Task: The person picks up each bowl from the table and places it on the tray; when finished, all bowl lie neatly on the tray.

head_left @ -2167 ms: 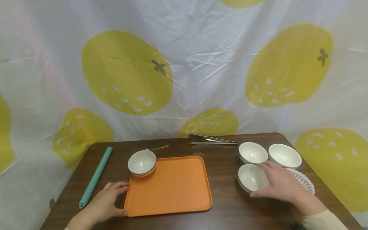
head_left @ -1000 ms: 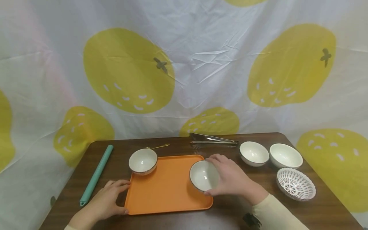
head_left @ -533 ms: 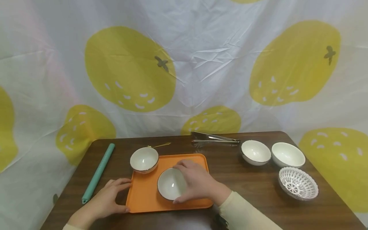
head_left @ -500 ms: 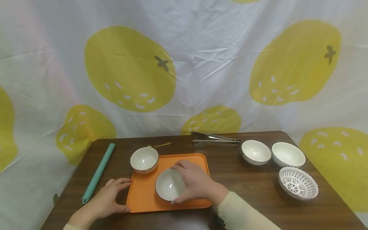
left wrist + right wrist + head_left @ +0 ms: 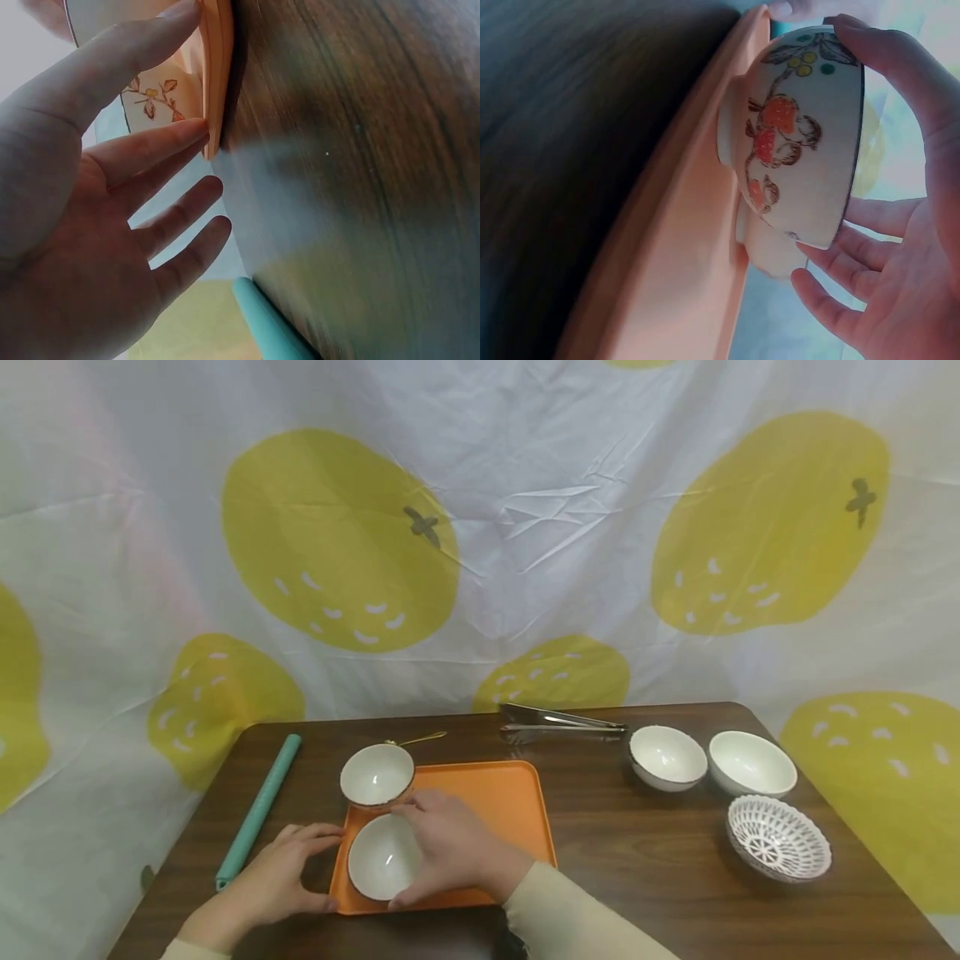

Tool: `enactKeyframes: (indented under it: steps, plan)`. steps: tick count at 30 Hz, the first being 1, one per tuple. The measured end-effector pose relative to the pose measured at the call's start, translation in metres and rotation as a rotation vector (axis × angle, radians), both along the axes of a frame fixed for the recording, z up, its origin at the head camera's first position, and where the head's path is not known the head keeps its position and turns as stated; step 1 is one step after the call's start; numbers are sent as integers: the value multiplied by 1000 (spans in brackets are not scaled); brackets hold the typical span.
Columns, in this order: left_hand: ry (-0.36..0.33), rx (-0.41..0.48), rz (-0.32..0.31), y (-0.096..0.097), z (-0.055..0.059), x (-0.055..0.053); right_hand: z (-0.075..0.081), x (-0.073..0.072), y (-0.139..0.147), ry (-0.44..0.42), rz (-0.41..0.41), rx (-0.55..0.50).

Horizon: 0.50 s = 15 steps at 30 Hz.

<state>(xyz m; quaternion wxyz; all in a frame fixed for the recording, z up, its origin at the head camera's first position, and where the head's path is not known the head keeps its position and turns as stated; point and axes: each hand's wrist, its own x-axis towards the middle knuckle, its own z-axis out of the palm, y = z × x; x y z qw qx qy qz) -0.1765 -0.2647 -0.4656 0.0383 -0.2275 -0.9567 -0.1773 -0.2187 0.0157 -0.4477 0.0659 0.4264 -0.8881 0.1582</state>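
Note:
A white bowl (image 5: 378,858) with a dark rim is over the tray's front left part, held by my right hand (image 5: 461,852) with thumb and fingers spanning its rim. In the right wrist view, the bowl (image 5: 799,150) shows painted red berries and leaves, its foot close over the tray (image 5: 682,262). My left hand (image 5: 270,881) lies at the left edge of the orange tray (image 5: 495,797); in the left wrist view its thumb and forefinger touch the tray's rim (image 5: 217,67), fingers fairly straight. Behind the held bowl, a second white bowl (image 5: 377,774) stands on the tray's back left corner.
Two white bowls, one dark-rimmed (image 5: 667,757) and one plain (image 5: 752,763), stand at the right with a lattice-patterned bowl (image 5: 778,839). Metal tongs (image 5: 562,724) and a small gold spoon (image 5: 420,739) lie at the back. A green rod (image 5: 258,810) lies left on the brown table (image 5: 645,843).
My right hand has carried the bowl leftward from the group at the right, across the tray to its front left. My left hand has stayed at the tray's edge.

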Motion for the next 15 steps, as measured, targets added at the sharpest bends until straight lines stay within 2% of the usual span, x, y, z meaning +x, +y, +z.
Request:
enactKeyframes:
  steps: [5,15]
  plan:
    - [23,25,-24,-2,-2,-2,-3,0,-14,51,-11,20]
    - [55,74,-53,-8,-9,-3,-4,1,-21,30,47,26]
